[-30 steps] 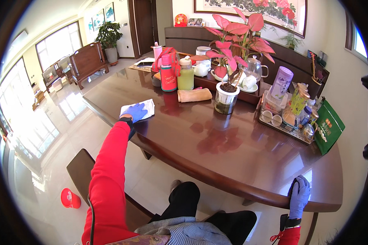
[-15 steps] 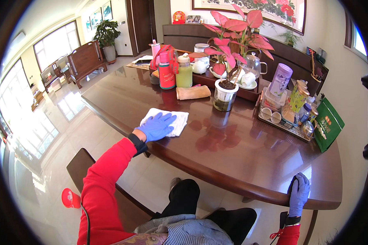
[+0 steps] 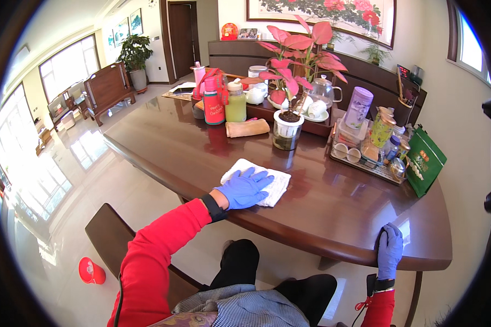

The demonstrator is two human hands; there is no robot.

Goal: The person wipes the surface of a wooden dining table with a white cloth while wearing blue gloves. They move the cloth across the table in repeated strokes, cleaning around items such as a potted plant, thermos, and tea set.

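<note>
My left hand (image 3: 244, 188), in a blue-purple glove, lies flat with its fingers spread on a folded white cloth (image 3: 278, 185). The cloth rests on the glossy dark brown table (image 3: 163, 147), near its front edge. At the table's right front edge, my right hand (image 3: 390, 248), gloved the same way, rests over the rim. Its fingers look bent and pressed together; whatever lies under them is hidden. Beyond the cloth stand a pink-leaved plant in a white and clear pot (image 3: 287, 131) and a rolled tan cloth (image 3: 247, 128).
At the back are a red bottle (image 3: 213, 103), a green bottle (image 3: 236, 103) and a glass teapot (image 3: 324, 91). To the right stand a rack of jars and cups (image 3: 368, 162), a purple tumbler (image 3: 359, 109) and a green bag (image 3: 424, 162). A chair (image 3: 110, 231) and red bucket (image 3: 91, 271) are at left.
My left hand and the white cloth have moved right along the table and slightly nearer. My right hand stays at the table edge. The whole view has shifted a little.
</note>
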